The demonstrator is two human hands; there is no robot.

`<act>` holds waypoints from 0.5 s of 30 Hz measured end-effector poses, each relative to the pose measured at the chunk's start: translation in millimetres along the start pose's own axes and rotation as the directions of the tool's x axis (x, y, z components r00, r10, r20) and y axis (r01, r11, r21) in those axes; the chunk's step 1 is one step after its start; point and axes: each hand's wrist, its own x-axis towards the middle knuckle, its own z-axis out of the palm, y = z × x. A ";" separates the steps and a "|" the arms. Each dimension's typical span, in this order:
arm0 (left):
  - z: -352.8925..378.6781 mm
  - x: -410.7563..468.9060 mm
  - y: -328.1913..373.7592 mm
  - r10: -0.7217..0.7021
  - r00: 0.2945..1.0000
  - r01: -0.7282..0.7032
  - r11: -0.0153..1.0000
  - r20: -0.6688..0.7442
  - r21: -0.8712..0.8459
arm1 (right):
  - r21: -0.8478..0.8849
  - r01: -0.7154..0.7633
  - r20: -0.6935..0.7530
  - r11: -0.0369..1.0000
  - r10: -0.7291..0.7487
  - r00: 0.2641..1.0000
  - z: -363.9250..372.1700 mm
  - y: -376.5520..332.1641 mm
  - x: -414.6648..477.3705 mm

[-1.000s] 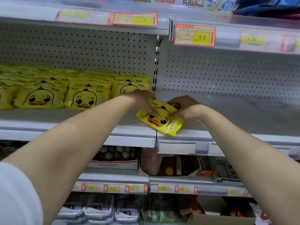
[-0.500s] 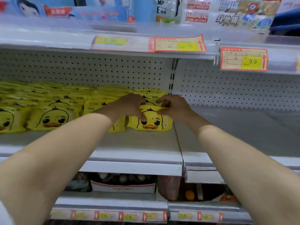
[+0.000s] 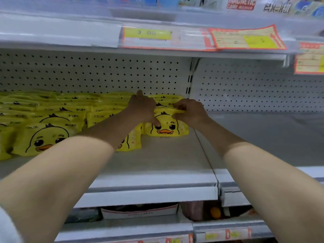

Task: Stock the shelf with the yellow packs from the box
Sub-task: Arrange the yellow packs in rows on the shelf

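A yellow pack with a duck face (image 3: 166,128) stands upright on the white shelf (image 3: 157,165), at the right end of the rows of yellow packs (image 3: 47,134). My left hand (image 3: 142,107) rests on its top left, thumb on the pack's face and index finger pointing up. My right hand (image 3: 190,111) pinches the pack's top edge on the right. Further stacked packs lie behind it against the pegboard. The box is out of sight.
The neighbouring shelf bay (image 3: 263,137) on the right is bare. A shelf with price tags (image 3: 245,38) hangs close overhead. Lower shelves (image 3: 140,210) hold boxed goods. A pegboard back wall (image 3: 105,74) closes the bay.
The pack went from the shelf's front edge, tilted, back to the row's right end and now stands upright. Both hands followed it and stay on its top. My view came closer.
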 end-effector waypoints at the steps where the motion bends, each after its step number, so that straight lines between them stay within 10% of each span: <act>1: 1.1 0.8 0.5 -0.013 1.000 0.013 1.000 -0.007 0.016 | -0.006 -0.004 -0.003 1.000 0.004 1.000 0.9 0.2 -0.7; 15: -21.9 -85.5 15.4 -0.125 0.977 0.060 0.940 -0.174 -0.336 | -0.247 0.020 0.062 0.969 -0.005 0.998 -42.0 -30.9 -64.9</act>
